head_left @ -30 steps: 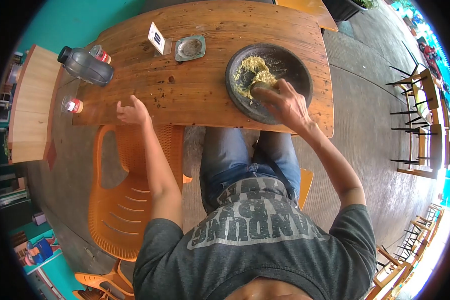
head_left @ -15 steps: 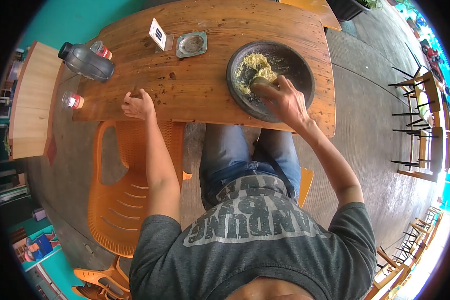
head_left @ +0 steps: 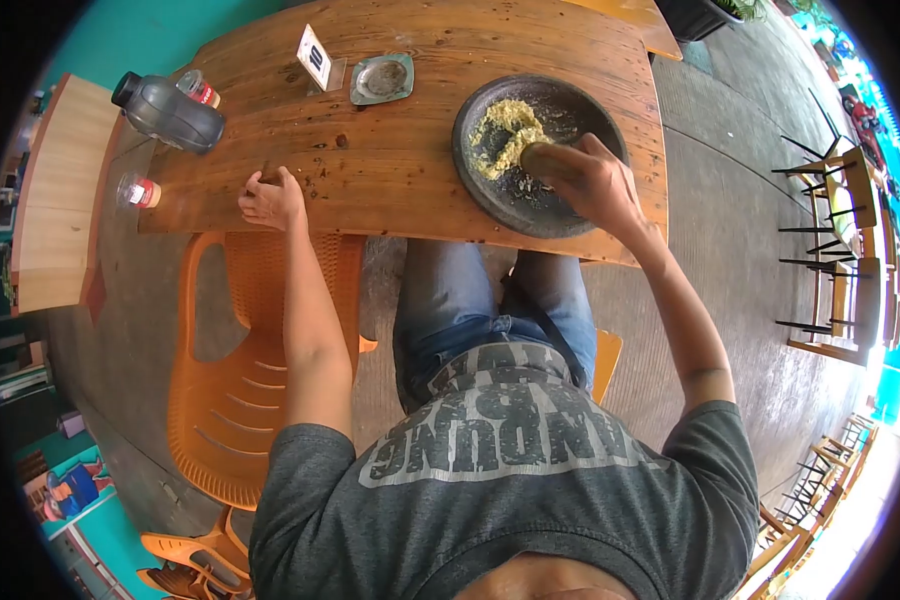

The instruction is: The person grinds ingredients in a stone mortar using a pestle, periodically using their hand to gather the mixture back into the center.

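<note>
A dark round stone mortar (head_left: 600, 115), wide and shallow, stands near the right end of the wooden table. Crumbly yellow mash (head_left: 512, 122) lies along its left and middle part. My right hand (head_left: 595, 180) is closed around a greenish-grey pestle (head_left: 536, 158), whose end meets the edge of the mash; the rest of it is hidden under my fingers. To the left, my left hand (head_left: 272, 200) rests near the table's front edge, with its fingers loosely bent, somewhat apart, and nothing seen in them.
A glass ashtray (head_left: 382, 78) and a number 10 sign (head_left: 314, 58) stand at the back of the table (head_left: 400, 140). At its left end are a grey bottle (head_left: 175, 115) and two plastic cups, one nearer the front (head_left: 138, 190). An orange chair (head_left: 240, 400) stands below my left arm.
My right hand has moved slightly right and up within the mortar with the pestle, and more of the mash shows. The left hand stays in nearly the same place.
</note>
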`<state>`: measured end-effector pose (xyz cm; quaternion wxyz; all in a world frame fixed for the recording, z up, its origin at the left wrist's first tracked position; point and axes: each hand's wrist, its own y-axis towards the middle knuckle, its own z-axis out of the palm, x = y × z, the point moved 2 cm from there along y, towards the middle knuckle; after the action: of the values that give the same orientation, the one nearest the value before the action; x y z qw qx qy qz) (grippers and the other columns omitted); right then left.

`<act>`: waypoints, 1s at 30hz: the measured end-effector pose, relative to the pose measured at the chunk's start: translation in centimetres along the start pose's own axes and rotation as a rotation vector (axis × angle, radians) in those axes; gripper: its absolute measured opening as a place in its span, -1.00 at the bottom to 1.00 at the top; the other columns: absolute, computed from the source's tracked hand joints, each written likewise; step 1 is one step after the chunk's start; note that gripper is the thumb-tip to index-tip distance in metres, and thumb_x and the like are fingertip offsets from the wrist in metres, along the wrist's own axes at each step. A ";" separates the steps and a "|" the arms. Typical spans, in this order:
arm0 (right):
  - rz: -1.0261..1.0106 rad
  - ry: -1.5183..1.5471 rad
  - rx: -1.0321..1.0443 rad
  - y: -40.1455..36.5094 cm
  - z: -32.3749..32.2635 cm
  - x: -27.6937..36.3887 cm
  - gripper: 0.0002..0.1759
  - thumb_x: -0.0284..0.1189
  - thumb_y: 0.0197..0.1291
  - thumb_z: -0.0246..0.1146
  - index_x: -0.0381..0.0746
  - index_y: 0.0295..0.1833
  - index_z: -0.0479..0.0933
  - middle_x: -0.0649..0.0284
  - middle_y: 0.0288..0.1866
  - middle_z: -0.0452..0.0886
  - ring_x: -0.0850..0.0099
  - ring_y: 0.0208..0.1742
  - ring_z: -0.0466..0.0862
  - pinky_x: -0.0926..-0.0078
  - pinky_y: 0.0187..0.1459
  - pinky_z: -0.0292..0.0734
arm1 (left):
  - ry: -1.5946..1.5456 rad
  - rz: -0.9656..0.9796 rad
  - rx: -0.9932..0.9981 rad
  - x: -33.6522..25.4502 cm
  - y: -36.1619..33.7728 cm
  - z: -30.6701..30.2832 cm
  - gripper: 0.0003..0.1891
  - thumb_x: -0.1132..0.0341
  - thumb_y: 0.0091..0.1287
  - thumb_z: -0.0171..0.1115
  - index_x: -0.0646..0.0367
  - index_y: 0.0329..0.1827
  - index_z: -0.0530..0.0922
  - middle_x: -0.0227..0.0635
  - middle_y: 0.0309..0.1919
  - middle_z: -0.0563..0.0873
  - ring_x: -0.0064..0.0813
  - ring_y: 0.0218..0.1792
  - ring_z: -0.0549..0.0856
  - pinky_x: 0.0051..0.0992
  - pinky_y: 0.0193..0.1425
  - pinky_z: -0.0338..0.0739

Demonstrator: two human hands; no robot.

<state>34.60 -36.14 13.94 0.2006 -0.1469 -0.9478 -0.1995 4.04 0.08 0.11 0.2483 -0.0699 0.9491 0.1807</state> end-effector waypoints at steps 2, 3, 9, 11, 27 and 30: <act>-0.046 0.014 0.075 -1.2 -0.3 0.1 -0.55 -0.40 -0.02 0.44 0.17 0.05 0.64 0.26 -0.32 0.42 0.30 -0.34 0.58 0.33 -0.34 0.56 | -0.009 0.003 0.002 -0.1 0.0 0.3 -0.45 -0.05 0.20 0.29 0.00 0.18 0.43 -0.07 0.26 0.28 -0.06 0.36 0.17 -0.03 0.50 -0.14; -0.070 -0.002 0.102 -1.8 -0.1 0.1 -0.56 -0.40 -0.02 0.44 0.17 0.04 0.64 0.26 -0.31 0.42 0.30 -0.33 0.58 0.33 -0.33 0.56 | -0.014 0.006 0.008 -0.1 0.0 0.1 -0.45 -0.05 0.20 0.29 -0.01 0.18 0.43 -0.07 0.26 0.28 -0.06 0.36 0.17 -0.03 0.50 -0.14; -0.147 -0.091 0.077 -1.4 2.1 -1.0 -0.56 -0.39 0.01 0.41 0.17 0.06 0.63 0.25 -0.26 0.41 0.29 -0.27 0.56 0.31 -0.31 0.57 | -0.025 0.002 0.019 0.1 -0.1 0.0 -0.46 -0.04 0.21 0.28 -0.02 0.18 0.42 -0.08 0.27 0.27 -0.06 0.36 0.16 -0.03 0.51 -0.16; -0.146 -0.148 0.016 -0.7 2.6 -2.3 -0.56 -0.39 0.02 0.41 0.15 0.07 0.63 0.25 -0.27 0.42 0.28 -0.28 0.56 0.31 -0.32 0.56 | -0.023 -0.001 0.039 0.3 0.0 0.1 -0.46 -0.05 0.22 0.27 -0.02 0.19 0.42 -0.09 0.28 0.25 -0.06 0.37 0.14 -0.04 0.51 -0.16; 0.454 0.417 0.093 9.0 2.5 -7.9 -0.49 -0.01 0.23 0.24 -0.24 0.01 0.65 0.16 -0.36 0.73 0.45 -0.38 0.73 0.43 -0.21 0.59 | 0.096 0.010 0.140 -1.2 -0.2 -1.1 -0.41 -0.08 0.31 0.16 0.00 0.32 0.34 -0.02 0.27 0.25 -0.02 0.35 0.14 0.02 0.49 -0.19; 0.312 0.242 0.096 10.8 3.8 -8.9 -0.47 0.02 0.22 0.24 -0.24 -0.02 0.66 0.21 -0.41 0.73 0.46 -0.44 0.73 0.45 -0.25 0.61 | 0.100 0.026 0.098 -1.1 -0.1 -0.9 -0.43 -0.07 0.28 0.17 0.01 0.27 0.37 -0.04 0.23 0.29 -0.03 0.31 0.19 0.03 0.49 -0.17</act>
<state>45.08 -26.76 10.28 0.3484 -0.2572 -0.8910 -0.1367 4.65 -0.30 1.37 0.2014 -0.0543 0.9689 0.1333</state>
